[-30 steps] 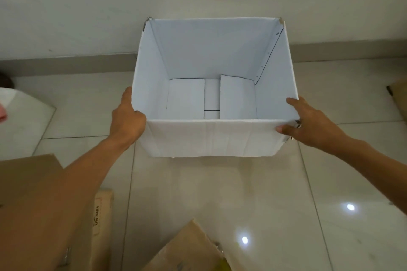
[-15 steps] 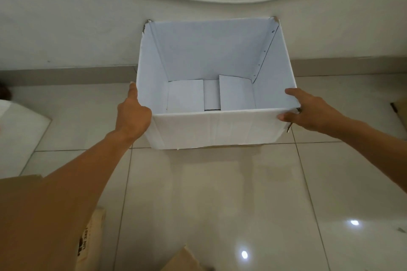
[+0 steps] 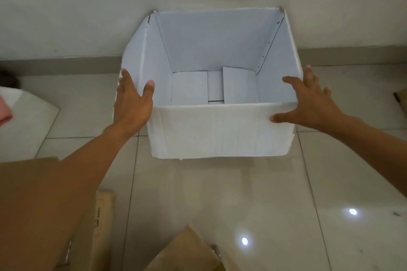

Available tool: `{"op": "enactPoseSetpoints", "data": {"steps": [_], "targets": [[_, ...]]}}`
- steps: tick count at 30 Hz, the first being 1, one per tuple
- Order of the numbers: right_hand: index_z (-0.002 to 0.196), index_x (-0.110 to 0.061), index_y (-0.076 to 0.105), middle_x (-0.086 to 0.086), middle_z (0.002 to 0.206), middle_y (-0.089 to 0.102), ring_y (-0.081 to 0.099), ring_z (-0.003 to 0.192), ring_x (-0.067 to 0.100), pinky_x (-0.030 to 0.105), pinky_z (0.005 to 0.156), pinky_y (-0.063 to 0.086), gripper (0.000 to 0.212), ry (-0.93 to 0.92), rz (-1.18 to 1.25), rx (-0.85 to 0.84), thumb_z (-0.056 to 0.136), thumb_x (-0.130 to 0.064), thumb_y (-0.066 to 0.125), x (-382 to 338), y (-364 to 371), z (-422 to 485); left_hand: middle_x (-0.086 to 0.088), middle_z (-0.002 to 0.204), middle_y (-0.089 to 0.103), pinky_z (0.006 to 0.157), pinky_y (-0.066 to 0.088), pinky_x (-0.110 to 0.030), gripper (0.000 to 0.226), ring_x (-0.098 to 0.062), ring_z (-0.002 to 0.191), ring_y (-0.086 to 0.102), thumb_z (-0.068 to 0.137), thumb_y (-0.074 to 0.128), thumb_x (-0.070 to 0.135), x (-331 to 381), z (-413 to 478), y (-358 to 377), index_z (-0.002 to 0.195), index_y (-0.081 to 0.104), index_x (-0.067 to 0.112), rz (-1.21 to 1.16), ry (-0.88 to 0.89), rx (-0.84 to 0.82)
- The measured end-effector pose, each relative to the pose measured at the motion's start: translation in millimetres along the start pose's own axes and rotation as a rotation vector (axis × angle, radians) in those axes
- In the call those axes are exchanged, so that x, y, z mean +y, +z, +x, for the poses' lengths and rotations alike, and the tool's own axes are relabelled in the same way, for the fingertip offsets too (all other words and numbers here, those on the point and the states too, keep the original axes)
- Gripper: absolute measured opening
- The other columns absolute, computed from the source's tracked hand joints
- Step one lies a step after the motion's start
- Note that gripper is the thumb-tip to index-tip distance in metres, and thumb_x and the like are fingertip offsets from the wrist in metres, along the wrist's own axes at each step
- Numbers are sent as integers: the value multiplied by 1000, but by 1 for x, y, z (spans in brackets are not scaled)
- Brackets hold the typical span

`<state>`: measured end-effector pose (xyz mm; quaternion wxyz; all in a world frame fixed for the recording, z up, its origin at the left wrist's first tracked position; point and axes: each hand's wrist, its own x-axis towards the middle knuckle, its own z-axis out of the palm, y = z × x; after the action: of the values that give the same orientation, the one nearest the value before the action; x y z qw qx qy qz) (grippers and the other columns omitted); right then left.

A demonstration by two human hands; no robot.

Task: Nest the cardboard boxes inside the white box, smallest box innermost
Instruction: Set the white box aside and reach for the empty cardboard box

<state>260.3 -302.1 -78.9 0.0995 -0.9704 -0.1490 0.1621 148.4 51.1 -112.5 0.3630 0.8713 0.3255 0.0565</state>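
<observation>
The white box (image 3: 220,131) stands open-topped on the tiled floor against the wall, with only its folded bottom flaps showing inside. My left hand (image 3: 132,107) is at its near left corner, with the thumb over the rim and the fingers along the outside wall. My right hand (image 3: 308,103) is at the near right corner, fingers splayed wide and thumb on the front face. Neither hand is clenched on the box. A brown cardboard box (image 3: 26,193) lies at lower left, partly behind my left arm. Another brown box (image 3: 187,253) pokes in at the bottom edge.
A narrow cardboard piece with print (image 3: 103,213) sits beside the lower-left box. A white panel (image 3: 28,120) with something pink lies at the far left. A brown cardboard edge (image 3: 402,103) shows at the far right. Glossy floor tiles (image 3: 242,193) stretch between me and the white box.
Both hands have loosened from a pinch on the near corners to spread fingers. The view has tilted down a little, so the brown boxes show more at the bottom.
</observation>
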Motion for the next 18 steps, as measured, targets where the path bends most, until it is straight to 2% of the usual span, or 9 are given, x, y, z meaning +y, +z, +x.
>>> {"op": "enactPoseSetpoints", "data": {"steps": [3,6,8,10,12,14,18], "targets": [[143,-23,27,17,160,-7,-7,148,29,56,114,-6,91,-73,-33,126,70,-50,73,-26,5,-26,-6,157,12,112,11,-33,78,-22,142,15,91,45,53,-4,-22,-8,149,7,18,-22,44,37],[138,-18,39,16,159,15,8,148,27,50,115,-5,69,-149,-36,162,80,-45,67,-60,12,-55,-12,153,26,114,20,-39,70,-26,139,24,90,50,46,-12,-49,-22,145,25,12,-21,91,23],[124,-13,53,14,144,44,36,137,30,49,116,12,50,-195,30,181,83,-38,65,-84,18,-74,-13,147,35,111,25,-36,59,-25,136,30,89,55,38,-19,-68,-35,138,38,10,-17,124,28],[110,-13,62,9,120,64,59,110,28,44,103,37,35,-211,115,185,84,-36,65,-110,25,-95,-10,136,47,102,29,-25,48,-22,127,41,86,59,31,-31,-86,-50,128,49,9,-23,155,44],[104,-14,63,3,108,69,63,98,23,35,86,45,30,-195,183,137,84,-36,65,-137,32,-116,-4,128,51,92,29,-18,44,-13,114,46,84,60,30,-44,-106,-66,124,52,14,-60,126,27],[102,-17,63,-2,99,67,63,95,19,31,77,45,28,-165,252,73,83,-38,65,-167,40,-136,-1,129,51,91,30,-19,45,-6,109,43,84,59,29,-60,-125,-86,125,50,17,-96,64,-24],[101,-19,61,-3,95,65,63,91,20,39,81,52,29,-126,358,-30,81,-39,67,-228,57,-172,-1,134,49,93,31,-20,44,-9,120,41,87,58,25,-97,-159,-136,129,46,18,-125,13,-113]]}}
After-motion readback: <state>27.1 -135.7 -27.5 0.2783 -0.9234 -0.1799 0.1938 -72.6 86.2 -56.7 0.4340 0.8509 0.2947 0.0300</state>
